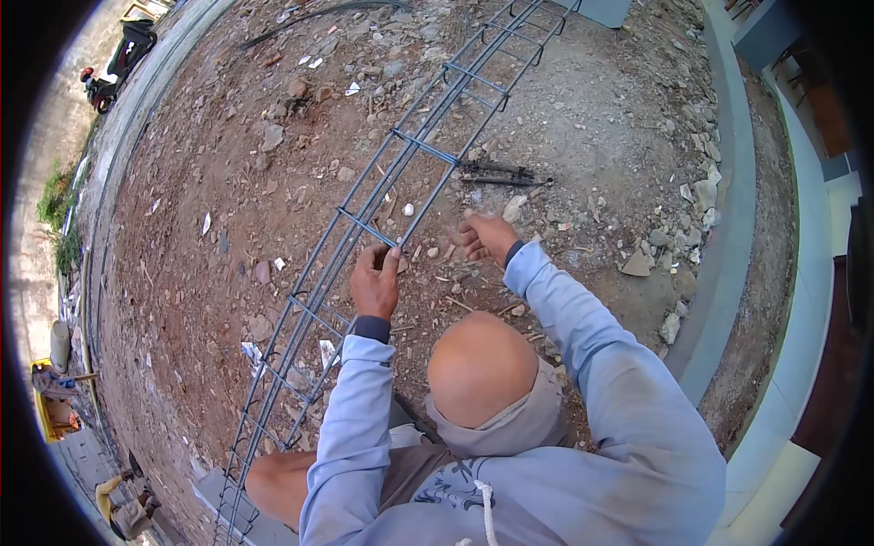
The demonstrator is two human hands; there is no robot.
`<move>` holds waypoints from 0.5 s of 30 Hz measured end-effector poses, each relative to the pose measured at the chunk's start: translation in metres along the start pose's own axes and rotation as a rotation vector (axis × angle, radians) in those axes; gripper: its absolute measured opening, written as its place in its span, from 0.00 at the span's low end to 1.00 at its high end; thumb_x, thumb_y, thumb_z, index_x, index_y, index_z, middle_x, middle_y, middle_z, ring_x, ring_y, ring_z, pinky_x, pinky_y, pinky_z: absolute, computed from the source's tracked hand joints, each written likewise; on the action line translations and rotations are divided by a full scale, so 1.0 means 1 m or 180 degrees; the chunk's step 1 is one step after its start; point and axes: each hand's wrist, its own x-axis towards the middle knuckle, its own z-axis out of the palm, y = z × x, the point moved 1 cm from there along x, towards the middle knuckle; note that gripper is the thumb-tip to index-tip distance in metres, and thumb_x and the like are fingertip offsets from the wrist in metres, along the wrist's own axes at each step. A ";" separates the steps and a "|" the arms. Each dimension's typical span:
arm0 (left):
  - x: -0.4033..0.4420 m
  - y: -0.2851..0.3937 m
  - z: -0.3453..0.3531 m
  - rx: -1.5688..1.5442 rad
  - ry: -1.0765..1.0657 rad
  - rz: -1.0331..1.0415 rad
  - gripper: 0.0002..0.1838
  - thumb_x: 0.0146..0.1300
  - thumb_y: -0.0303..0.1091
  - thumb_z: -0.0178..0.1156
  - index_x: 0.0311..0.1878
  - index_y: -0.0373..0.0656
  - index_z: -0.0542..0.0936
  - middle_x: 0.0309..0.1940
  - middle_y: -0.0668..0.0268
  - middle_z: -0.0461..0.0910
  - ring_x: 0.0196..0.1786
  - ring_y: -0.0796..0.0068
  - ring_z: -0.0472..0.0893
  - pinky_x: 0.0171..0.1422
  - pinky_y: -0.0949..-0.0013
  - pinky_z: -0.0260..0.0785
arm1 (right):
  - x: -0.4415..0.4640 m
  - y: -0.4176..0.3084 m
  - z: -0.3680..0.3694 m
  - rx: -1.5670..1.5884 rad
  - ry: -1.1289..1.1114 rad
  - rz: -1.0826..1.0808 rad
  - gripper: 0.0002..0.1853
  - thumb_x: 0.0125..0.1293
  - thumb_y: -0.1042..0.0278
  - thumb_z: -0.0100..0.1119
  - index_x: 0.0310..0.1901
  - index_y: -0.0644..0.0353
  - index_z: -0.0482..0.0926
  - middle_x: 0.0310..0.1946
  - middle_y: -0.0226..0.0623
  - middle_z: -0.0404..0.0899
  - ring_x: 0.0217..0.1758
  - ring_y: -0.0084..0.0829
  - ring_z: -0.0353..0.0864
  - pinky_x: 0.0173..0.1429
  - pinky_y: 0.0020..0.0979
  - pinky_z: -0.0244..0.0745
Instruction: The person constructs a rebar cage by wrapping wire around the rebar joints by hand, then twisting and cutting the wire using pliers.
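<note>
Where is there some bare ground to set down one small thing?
Mostly the grey soil beyond the dark tool, between the steel cage and the kerbside stones. It is crowded where the left hand pinches the cage.

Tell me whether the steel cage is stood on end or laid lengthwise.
Laid lengthwise: the cage runs long and low over the dirt ground, with the left hand at one hoop.

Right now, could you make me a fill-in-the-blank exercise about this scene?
The hand touching the metal cage is the ____ one.
The sleeves are light ____.
Of the two hands, the dark tool lies nearer the ____ one.

Missing words: left; blue; right.
</note>
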 end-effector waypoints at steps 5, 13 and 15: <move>-0.044 0.034 0.001 0.0031 0.0372 0.0338 0.13 0.64 0.38 0.58 0.44 0.37 0.78 0.42 0.56 0.78 0.46 0.64 0.77 0.52 0.64 0.67 | 0.065 -0.010 -0.091 -0.0583 0.1732 0.0194 0.18 0.67 0.54 0.48 0.43 0.65 0.73 0.27 0.41 0.76 0.22 0.32 0.77 0.21 0.33 0.75; -0.039 0.005 0.030 -0.2716 -0.0554 -0.1739 0.30 0.69 0.55 0.45 0.58 0.35 0.70 0.52 0.58 0.76 0.53 0.69 0.75 0.55 0.68 0.66 | 0.107 -0.016 -0.112 0.1156 0.2200 0.0436 0.20 0.68 0.54 0.48 0.42 0.68 0.73 0.29 0.45 0.79 0.23 0.34 0.79 0.21 0.32 0.76; -0.028 0.005 0.035 -0.3060 -0.0744 -0.1848 0.31 0.69 0.55 0.45 0.58 0.35 0.70 0.52 0.58 0.76 0.53 0.69 0.76 0.54 0.67 0.66 | 0.113 -0.014 -0.110 0.1140 0.2247 0.0442 0.18 0.66 0.59 0.48 0.40 0.71 0.73 0.28 0.46 0.79 0.21 0.34 0.79 0.19 0.32 0.75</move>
